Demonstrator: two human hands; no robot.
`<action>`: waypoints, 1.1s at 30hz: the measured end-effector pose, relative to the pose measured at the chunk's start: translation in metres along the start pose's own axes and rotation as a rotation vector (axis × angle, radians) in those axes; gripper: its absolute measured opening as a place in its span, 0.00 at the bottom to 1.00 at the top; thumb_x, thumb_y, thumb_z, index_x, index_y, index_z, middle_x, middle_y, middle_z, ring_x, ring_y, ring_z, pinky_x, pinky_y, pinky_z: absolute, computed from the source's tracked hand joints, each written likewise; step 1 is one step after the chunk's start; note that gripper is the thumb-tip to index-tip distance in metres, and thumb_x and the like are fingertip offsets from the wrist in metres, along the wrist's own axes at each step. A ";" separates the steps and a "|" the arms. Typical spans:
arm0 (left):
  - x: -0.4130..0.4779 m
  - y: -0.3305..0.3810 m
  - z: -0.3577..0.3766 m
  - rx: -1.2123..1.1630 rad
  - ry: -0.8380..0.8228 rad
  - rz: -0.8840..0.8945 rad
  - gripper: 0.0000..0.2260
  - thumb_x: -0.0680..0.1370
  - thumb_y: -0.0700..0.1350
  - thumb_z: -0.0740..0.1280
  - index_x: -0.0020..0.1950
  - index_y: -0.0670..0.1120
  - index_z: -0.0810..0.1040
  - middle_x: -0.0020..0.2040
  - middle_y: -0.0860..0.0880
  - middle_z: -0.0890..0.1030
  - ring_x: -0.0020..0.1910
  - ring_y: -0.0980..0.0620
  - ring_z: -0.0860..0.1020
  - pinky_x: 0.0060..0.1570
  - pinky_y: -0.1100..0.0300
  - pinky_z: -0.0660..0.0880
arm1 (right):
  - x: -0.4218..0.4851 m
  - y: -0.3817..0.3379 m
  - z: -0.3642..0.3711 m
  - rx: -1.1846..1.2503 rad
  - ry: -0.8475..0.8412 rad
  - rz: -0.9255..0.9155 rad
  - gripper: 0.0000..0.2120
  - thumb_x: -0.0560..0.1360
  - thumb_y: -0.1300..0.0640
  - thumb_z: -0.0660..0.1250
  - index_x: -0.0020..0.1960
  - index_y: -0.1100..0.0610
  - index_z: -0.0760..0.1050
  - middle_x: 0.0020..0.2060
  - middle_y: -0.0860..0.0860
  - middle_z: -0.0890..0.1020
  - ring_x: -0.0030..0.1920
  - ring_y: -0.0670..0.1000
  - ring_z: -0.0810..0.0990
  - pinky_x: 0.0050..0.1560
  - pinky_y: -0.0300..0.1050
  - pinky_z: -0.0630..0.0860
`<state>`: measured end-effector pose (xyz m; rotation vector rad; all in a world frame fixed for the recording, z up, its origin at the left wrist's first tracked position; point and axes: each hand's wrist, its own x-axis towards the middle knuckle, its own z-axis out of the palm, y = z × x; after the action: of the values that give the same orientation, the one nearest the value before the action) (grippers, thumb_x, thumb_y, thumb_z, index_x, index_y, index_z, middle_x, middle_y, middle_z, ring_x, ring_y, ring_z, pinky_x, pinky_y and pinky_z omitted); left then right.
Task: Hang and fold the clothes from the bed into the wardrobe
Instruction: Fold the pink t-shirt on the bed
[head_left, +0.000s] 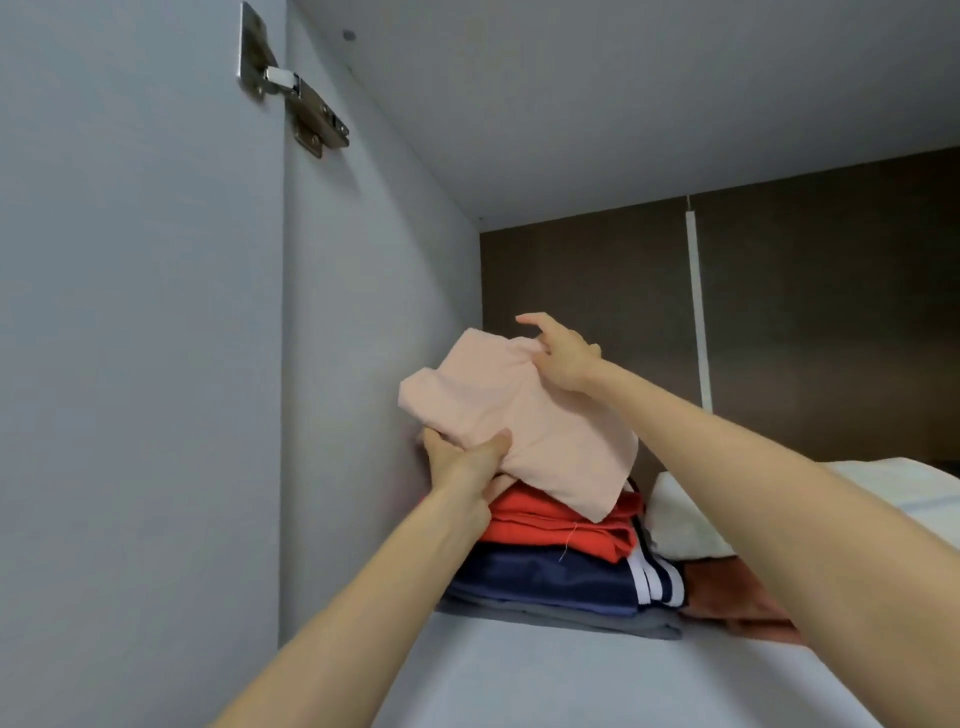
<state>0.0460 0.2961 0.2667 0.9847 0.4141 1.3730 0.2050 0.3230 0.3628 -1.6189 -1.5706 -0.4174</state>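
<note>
Grey wardrobe walls and a brown back panel (831, 312) enclose a pale grey shelf (545, 670). At the shelf's left end, against the side wall, lies a stack of folded clothes: an orange-red garment (561, 525) on a navy white-striped one (545, 577) on a thin grey one (597, 621). A folded pale pink cloth garment (524, 415) is held tilted just above the stack. The left hand (462, 462) grips its lower left edge, fingers curled beneath and thumb on top. The right hand (563, 361) pinches its upper edge, forefinger outstretched. A white folded fabric bundle (691, 519) lies to the stack's right.
</note>
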 end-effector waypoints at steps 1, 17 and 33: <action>0.002 -0.006 -0.005 0.005 0.025 -0.038 0.34 0.73 0.30 0.69 0.72 0.49 0.58 0.63 0.48 0.73 0.57 0.43 0.78 0.31 0.52 0.78 | -0.001 0.004 0.013 -0.035 -0.054 0.014 0.27 0.78 0.65 0.53 0.72 0.42 0.61 0.65 0.51 0.75 0.69 0.57 0.66 0.69 0.59 0.54; 0.021 0.016 -0.038 1.637 0.023 0.770 0.16 0.81 0.45 0.55 0.67 0.47 0.73 0.65 0.45 0.74 0.65 0.45 0.70 0.66 0.51 0.63 | -0.052 -0.017 0.043 -0.225 -0.551 0.054 0.23 0.84 0.50 0.47 0.74 0.59 0.64 0.74 0.56 0.65 0.73 0.55 0.65 0.73 0.49 0.60; 0.007 -0.005 -0.068 1.614 -0.156 0.399 0.21 0.83 0.51 0.48 0.75 0.49 0.64 0.71 0.43 0.69 0.69 0.43 0.67 0.68 0.49 0.64 | -0.123 -0.008 0.035 -0.181 -0.303 0.077 0.17 0.80 0.48 0.50 0.56 0.48 0.77 0.58 0.50 0.79 0.60 0.57 0.74 0.56 0.51 0.71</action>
<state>-0.0008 0.3259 0.2268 2.5507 1.3355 1.1068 0.1667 0.2661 0.2551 -1.9479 -1.7241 -0.2888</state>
